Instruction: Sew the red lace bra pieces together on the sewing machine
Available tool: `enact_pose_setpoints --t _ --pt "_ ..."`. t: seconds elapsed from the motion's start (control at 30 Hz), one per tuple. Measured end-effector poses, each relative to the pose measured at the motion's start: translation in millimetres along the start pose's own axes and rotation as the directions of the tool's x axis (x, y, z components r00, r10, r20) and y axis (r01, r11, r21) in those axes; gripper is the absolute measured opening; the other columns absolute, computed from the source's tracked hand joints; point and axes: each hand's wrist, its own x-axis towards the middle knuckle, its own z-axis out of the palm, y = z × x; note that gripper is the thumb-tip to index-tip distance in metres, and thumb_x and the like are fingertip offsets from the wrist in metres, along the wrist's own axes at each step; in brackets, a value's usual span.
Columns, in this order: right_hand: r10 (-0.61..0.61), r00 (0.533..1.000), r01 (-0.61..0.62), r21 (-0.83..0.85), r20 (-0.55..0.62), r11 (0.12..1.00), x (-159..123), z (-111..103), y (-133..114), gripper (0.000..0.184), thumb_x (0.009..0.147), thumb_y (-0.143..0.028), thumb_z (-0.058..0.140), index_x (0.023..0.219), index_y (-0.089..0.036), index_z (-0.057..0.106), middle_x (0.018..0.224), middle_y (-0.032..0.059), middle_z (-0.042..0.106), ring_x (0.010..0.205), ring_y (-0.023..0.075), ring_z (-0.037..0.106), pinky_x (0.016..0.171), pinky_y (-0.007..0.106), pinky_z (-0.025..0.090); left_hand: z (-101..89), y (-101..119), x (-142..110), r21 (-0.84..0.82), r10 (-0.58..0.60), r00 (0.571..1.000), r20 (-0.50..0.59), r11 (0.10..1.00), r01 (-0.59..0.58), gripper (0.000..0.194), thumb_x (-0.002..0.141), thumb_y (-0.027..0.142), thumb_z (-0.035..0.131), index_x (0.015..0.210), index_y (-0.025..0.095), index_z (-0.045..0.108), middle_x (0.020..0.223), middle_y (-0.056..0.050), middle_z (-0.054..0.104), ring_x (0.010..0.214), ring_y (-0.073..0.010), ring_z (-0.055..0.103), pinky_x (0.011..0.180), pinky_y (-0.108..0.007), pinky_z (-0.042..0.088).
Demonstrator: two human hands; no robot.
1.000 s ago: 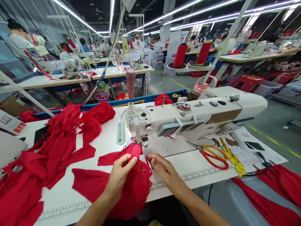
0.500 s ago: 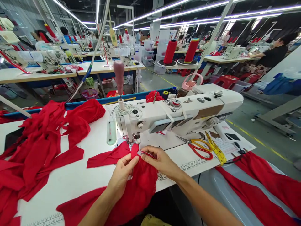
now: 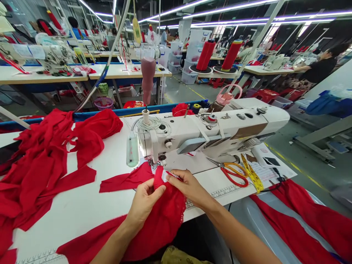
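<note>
Both hands are at a red fabric piece (image 3: pixel 162 220) with a lacy edge, just in front of the needle area of a white sewing machine (image 3: pixel 189 128). My left hand (image 3: pixel 143 201) pinches the fabric between thumb and fingers. My right hand (image 3: pixel 189 187) is closed on the fabric's upper edge, where a small white label (image 3: pixel 165 176) shows beside the thumb. A red strip (image 3: pixel 123 181) runs left from under the presser foot (image 3: pixel 150 161). Part of the fabric hangs over the table's front edge.
A heap of red fabric (image 3: pixel 55 154) covers the table's left. Scissors (image 3: pixel 233 172) and a yellow tape measure (image 3: pixel 252 176) lie on the right. More red fabric (image 3: pixel 308 216) drapes over a grey bin (image 3: pixel 255 216). Red thread cones (image 3: pixel 205 55) stand behind the machine.
The camera view has shifted slightly. More of the white label now shows between my hands, and the fabric's upper edge is spread wider. Both hands keep their hold.
</note>
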Motion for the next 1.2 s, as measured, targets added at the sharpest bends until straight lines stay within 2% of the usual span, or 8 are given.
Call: enact_pose_setpoints --t 0.27,0.6,0.83,0.9,0.97,1.07,1.13,1.2 --pt "0.062 0.998 -0.062 0.028 -0.004 0.998 -1 1 -1 0.043 0.080 -0.057 0.067 0.067 -0.018 0.053 0.061 -0.0056 0.037 0.056 0.0087 0.031 0.050 0.022 0.026 -0.3 4 -2 -0.050 -0.040 0.998 0.042 0.998 0.042 0.040 0.067 0.049 0.083 0.083 0.014 0.073 0.071 -0.001 0.067 0.066 -0.0137 0.058 0.063 -0.022 0.048" --pt "0.067 0.997 -0.067 0.006 -0.026 0.998 -5 3 -2 0.037 0.082 -0.048 0.063 0.066 -0.017 0.051 0.062 -0.0056 0.034 0.057 0.0084 0.030 0.051 0.022 0.023 -7.6 -2 -2 -0.099 -0.039 0.989 0.145 0.994 0.053 0.041 0.073 0.047 0.081 0.097 0.014 0.074 0.087 -0.005 0.075 0.078 -0.0182 0.066 0.077 -0.028 0.053" --pt "0.047 0.998 -0.048 -0.017 -0.048 0.999 -6 6 -3 0.040 0.082 -0.050 0.063 0.064 -0.019 0.047 0.061 -0.0059 0.034 0.056 0.0082 0.029 0.049 0.022 0.023 -5.7 -4 -2 -0.085 -0.027 0.983 0.183 0.996 0.043 0.040 0.078 0.047 0.076 0.101 0.015 0.070 0.092 -0.005 0.072 0.083 -0.0185 0.064 0.082 -0.030 0.051" --pt "0.038 0.996 -0.037 0.005 -0.084 0.999 -6 7 -3 0.042 0.081 -0.051 0.066 0.063 -0.019 0.047 0.060 -0.0057 0.036 0.056 0.0084 0.030 0.049 0.021 0.025 -10.2 -6 -5 -0.040 -0.031 0.977 0.209 0.998 0.040 0.041 0.081 0.050 0.072 0.104 0.016 0.067 0.091 -0.003 0.070 0.081 -0.0176 0.062 0.080 -0.029 0.050" --pt "0.027 0.985 -0.017 0.060 -0.170 0.998 -7 7 -2 0.044 0.077 -0.054 0.070 0.062 -0.019 0.048 0.059 -0.0052 0.041 0.056 0.0091 0.034 0.050 0.021 0.029 -23.3 -6 -9 0.076 -0.059 0.966 0.251 0.996 0.041 0.038 0.081 0.050 0.071 0.100 0.017 0.065 0.086 -0.001 0.066 0.077 -0.0155 0.059 0.073 -0.025 0.047" --pt "0.048 0.961 0.006 0.194 -0.274 0.981 -9 8 2 0.041 0.069 -0.054 0.079 0.070 -0.019 0.059 0.065 -0.0018 0.055 0.062 0.0139 0.049 0.057 0.023 0.041 -60.5 12 -21 0.286 -0.159 0.943 0.292 0.955 0.072 0.034 0.077 0.045 0.075 0.094 0.018 0.061 0.081 0.002 0.061 0.072 -0.0127 0.053 0.064 -0.021 0.041" --pt "0.097 0.965 -0.037 0.240 -0.245 0.970 -11 12 10 0.040 0.065 -0.054 0.081 0.078 -0.020 0.065 0.073 0.0012 0.064 0.070 0.0183 0.057 0.063 0.026 0.047 -90.8 35 -32 0.423 -0.200 0.946 0.254 0.903 0.077 0.034 0.076 0.042 0.075 0.095 0.018 0.060 0.081 0.003 0.060 0.071 -0.0125 0.053 0.062 -0.021 0.040" --pt "0.164 0.977 -0.133 0.207 -0.140 0.969 -15 23 21 0.041 0.066 -0.056 0.081 0.077 -0.020 0.066 0.071 0.0004 0.065 0.067 0.0183 0.059 0.063 0.026 0.049 -117.7 61 -39 0.649 -0.142 0.975 0.173 0.761 -0.005 0.031 0.078 0.042 0.071 0.097 0.020 0.061 0.080 0.003 0.060 0.071 -0.0134 0.054 0.062 -0.021 0.039"
